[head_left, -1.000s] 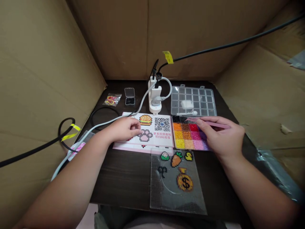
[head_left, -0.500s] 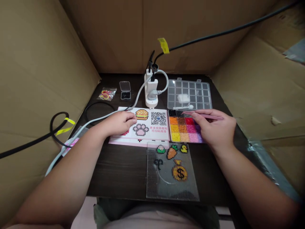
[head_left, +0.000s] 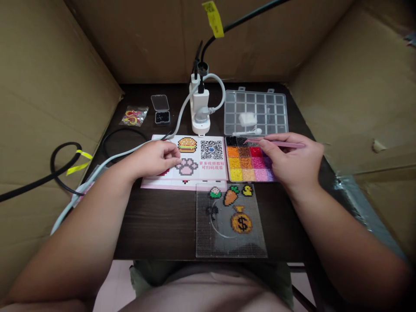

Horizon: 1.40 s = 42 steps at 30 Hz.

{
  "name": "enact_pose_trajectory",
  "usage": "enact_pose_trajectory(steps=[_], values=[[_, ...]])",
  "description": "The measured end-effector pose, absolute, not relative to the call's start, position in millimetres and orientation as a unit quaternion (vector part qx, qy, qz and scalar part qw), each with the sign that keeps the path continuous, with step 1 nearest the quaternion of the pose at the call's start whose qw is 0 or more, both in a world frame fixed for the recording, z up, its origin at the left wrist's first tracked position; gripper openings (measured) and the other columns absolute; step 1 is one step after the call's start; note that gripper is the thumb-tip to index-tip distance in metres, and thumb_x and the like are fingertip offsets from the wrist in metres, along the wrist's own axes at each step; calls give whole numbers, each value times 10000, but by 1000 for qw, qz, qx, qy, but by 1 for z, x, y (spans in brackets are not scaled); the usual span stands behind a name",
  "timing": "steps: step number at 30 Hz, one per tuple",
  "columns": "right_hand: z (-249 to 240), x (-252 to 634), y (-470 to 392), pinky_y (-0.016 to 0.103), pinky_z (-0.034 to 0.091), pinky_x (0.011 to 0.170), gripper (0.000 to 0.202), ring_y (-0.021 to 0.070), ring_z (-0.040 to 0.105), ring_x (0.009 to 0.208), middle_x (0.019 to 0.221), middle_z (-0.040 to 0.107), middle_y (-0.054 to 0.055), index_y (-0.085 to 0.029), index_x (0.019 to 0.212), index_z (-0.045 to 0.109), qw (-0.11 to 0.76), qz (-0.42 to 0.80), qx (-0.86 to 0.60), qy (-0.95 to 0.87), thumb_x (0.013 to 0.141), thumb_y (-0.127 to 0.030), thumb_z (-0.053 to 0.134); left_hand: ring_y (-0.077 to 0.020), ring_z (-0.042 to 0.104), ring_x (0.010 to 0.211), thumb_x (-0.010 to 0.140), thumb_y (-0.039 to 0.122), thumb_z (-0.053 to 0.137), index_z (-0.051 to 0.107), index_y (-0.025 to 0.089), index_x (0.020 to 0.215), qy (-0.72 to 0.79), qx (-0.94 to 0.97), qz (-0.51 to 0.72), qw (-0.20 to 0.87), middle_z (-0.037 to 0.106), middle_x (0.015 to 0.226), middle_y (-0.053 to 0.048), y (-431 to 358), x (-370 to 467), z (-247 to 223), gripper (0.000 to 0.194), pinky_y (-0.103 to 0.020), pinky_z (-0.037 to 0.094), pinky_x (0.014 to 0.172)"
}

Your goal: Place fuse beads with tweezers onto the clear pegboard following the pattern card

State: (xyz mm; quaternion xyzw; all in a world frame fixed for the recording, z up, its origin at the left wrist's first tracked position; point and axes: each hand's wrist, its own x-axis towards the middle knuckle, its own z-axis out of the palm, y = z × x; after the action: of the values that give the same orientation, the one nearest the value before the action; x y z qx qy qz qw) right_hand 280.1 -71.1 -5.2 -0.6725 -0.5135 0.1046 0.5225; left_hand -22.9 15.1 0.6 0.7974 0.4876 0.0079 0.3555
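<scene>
Pink tweezers (head_left: 282, 143) are held in my right hand (head_left: 294, 162), their tips over the dark beads in the top row of the bead box (head_left: 245, 162). My left hand (head_left: 159, 158) rests on the printed pattern sheet (head_left: 208, 173), fingers curled with a gap toward the thumb and nothing visible between them. Nearer to me lies a clear pegboard (head_left: 227, 247) bearing a carrot (head_left: 230, 196), a duck (head_left: 247, 190), a money bag (head_left: 241, 221), a small pink and green figure (head_left: 215, 192) and some black beads (head_left: 212, 211).
Behind the sheet stands a white power strip (head_left: 200, 123) with cables. The compartmented clear lid (head_left: 273, 123) lies behind the beads. At the back left are a small open box (head_left: 161, 117) and a plastic bag (head_left: 134, 116). Cardboard walls surround the table.
The whole view has tilted, so everything sits higher in the picture. My left fingers have loosened slightly. The tweezers remain in my right hand over the dark beads.
</scene>
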Motion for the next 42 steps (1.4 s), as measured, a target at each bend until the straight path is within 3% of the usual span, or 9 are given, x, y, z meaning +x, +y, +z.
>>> enact_pose_trajectory(steps=[9, 23, 29, 42], values=[[-4, 281, -71, 371, 589, 646, 67, 223, 725, 687, 741, 760, 29, -223, 780, 755, 517, 92, -675, -518, 730, -254, 787, -137, 535, 571, 878, 445, 475, 649, 204, 836, 501, 799, 13, 333, 621, 643, 3, 14, -22, 1, 300, -267, 383, 573], [-6, 281, -71, 375, 610, 645, 81, 233, 734, 698, 763, 768, 32, -236, 782, 762, 519, 110, -689, -493, 726, -278, 803, -137, 551, 553, 896, 443, 468, 629, 208, 875, 507, 785, 16, 357, 607, 628, 7, 13, -22, 3, 285, -265, 406, 552], [-9, 284, -70, 370, 616, 639, 99, 216, 729, 682, 765, 770, 25, -246, 790, 764, 528, 138, -677, -495, 727, -313, 803, -150, 576, 624, 925, 417, 434, 622, 210, 860, 482, 809, 24, 337, 621, 703, -8, 15, -23, 3, 288, -285, 450, 633], [-6, 282, -71, 370, 613, 627, 92, 226, 730, 679, 739, 762, 32, -232, 764, 760, 524, 117, -688, -488, 707, -282, 813, -122, 541, 520, 892, 433, 492, 612, 211, 841, 509, 774, 18, 376, 602, 619, 19, 12, -21, 7, 257, -255, 424, 541]])
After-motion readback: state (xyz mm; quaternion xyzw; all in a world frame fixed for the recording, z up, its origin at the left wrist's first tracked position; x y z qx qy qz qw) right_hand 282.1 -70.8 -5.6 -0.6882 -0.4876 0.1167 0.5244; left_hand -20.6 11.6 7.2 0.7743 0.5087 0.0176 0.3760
